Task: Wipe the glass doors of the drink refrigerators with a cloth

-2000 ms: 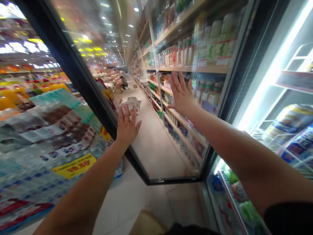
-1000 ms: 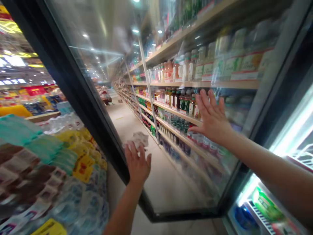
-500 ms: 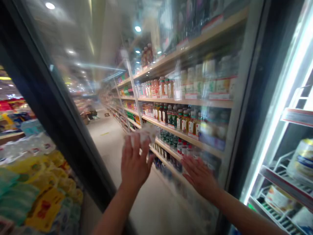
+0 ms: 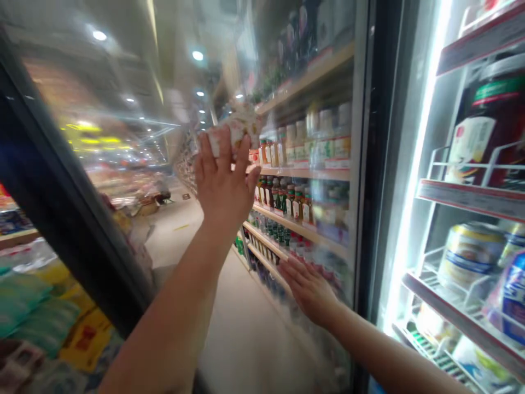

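A glass cooler door (image 4: 229, 328) stands swung open before me, angled across the view. My left hand (image 4: 223, 175) is raised against its pane, fingers spread over a whitish patterned cloth (image 4: 238, 131) and holding it to the glass. Part of the cloth shows past the fingertips, mixed with its reflection. Lower and to the right, my right hand (image 4: 309, 287) is stretched out flat with its palm toward the glass and nothing in it. Whether its palm touches the pane I cannot tell.
The door's dark frame (image 4: 74, 191) slants down on the left. At right, the lit cooler has wire shelves (image 4: 451, 306) with cans and a dark bottle (image 4: 476, 131). Shelves of bottles (image 4: 295, 202) show in the glass. Yellow and green packs (image 4: 53, 317) are piled at lower left.
My left hand has moved up the pane with the cloth. My right hand appears shifted slightly left, still flat. The view has turned right, showing more of the cooler shelves.
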Available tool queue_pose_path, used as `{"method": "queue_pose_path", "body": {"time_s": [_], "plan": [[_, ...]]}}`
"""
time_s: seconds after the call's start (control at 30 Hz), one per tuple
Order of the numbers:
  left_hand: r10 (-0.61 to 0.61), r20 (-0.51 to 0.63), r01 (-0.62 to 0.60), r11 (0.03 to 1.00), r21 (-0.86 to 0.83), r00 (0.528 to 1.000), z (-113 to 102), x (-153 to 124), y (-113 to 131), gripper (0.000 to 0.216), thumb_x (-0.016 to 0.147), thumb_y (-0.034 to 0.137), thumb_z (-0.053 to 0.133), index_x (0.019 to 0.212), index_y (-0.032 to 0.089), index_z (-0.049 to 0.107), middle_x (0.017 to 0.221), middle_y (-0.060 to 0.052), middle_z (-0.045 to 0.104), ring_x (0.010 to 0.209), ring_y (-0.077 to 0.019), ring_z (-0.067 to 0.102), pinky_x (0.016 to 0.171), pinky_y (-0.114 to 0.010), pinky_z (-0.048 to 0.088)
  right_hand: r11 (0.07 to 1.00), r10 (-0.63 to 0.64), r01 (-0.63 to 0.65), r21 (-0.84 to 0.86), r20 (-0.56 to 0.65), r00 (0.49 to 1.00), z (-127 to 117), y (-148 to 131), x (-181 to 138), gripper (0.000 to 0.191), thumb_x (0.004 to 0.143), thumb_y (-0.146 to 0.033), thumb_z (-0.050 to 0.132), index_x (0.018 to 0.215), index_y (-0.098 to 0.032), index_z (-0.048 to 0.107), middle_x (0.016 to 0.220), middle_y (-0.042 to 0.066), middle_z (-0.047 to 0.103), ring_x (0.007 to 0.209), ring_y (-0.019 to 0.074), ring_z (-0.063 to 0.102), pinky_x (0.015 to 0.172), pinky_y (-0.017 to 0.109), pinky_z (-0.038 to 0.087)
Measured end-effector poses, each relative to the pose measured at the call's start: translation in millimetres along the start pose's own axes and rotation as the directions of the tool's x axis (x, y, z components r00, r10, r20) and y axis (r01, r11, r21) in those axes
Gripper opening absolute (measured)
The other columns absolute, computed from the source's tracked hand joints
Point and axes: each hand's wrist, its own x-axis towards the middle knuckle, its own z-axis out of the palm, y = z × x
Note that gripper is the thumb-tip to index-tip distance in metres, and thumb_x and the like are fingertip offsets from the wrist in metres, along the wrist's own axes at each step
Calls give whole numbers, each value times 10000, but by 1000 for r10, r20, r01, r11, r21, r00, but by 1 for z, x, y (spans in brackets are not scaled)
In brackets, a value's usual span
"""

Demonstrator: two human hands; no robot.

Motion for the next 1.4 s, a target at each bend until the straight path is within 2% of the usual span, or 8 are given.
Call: {"method": "queue_pose_path", "body": {"time_s": [0.13, 0.33, 0.53, 0.73, 0.9, 1.03, 1.2, 1.4], "plan": [[474, 130, -462, 880, -114, 871, 0, -31, 23, 516, 999, 406, 539, 1495, 290, 455, 1611, -21, 358, 1552, -274, 154, 1245, -473, 250, 1000, -24, 24, 18, -35, 999, -8, 0, -1, 589, 957, -111, 428, 1540, -185, 392, 1577, -16, 441, 1456, 182, 418, 1192, 368, 351], [81, -15, -79, 993, 85, 997, -35, -71, -25, 641, 961, 323, 613, 1553, 273, 372, 1647, -87, 252, 1563, -305, 58, 1268, -556, 115, 996, -27, 21, 91, 69, 997, -26, -5, -7, 622, 937, -100, 449, 1548, -197, 381, 1578, 29, 443, 1478, 200, 400, 1185, 409, 395], [478, 200, -483, 875, -27, 855, -58, -109, -30, 552, 924, 295, 669, 1443, 378, 500, 1532, 11, 480, 1528, -241, 232, 1284, -462, 173, 985, -64, 103, 139, -255, 965, -92, -8, 39, 454, 972, -157, 478, 1420, -128, 545, 1389, 104, 649, 1325, 199, 584, 1159, 384, 443], [417, 44, -408, 903, -134, 908, -68, -112, -29, 497, 892, 128, 587, 1357, 245, 457, 1506, -126, 493, 1493, -258, 328, 1195, -482, 374, 960, -185, 239, 148, -306, 934, -114, -15, 127, 587, 985, -128, 402, 1567, -167, 335, 1639, 73, 343, 1560, 186, 206, 1266, 408, 288], [3, -136, 3, 999, 46, 991, -91, -161, -35, 648, 900, 151, 585, 1493, 204, 329, 1580, -199, 354, 1500, -326, 304, 1179, -601, 340, 938, -322, 343, 49, -242, 915, -99, 3, 139, 575, 986, -100, 383, 1547, -225, 388, 1632, 28, 363, 1555, 184, 221, 1273, 395, 255], [-112, -14, 111, 957, 267, 994, -103, -209, -37, 722, 950, 254, 554, 1593, 165, 240, 1592, -221, 326, 1543, -355, 145, 1217, -646, 191, 993, -60, 102, 66, -469, 881, -122, 69, 152, 594, 986, -71, 281, 1556, -215, 364, 1608, 48, 412, 1563, 162, 185, 1276, 450, 243], [-127, 7, 120, 949, 293, 992, -101, -222, -39, 753, 953, 282, 549, 1611, 191, 194, 1618, -198, 276, 1540, -376, 134, 1202, -667, 192, 892, 450, -278, 355, -659, 603, -146, 118, 198, 590, 991, -128, 188, 1562, -164, 331, 1620, 94, 373, 1565, 193, 188, 1268, 517, 240], [-110, 2, 103, 943, 316, 994, -96, -218, -43, 752, 960, 268, 535, 1612, 173, 173, 1608, -209, 288, 1537, -372, 150, 1201, -660, 221, 951, -235, 295, 88, -409, 882, -132, 9, 222, 689, 967, -66, 298, 1611, -278, 174, 1672, -13, 282, 1566, 136, 159, 1276, 407, 265]]}}
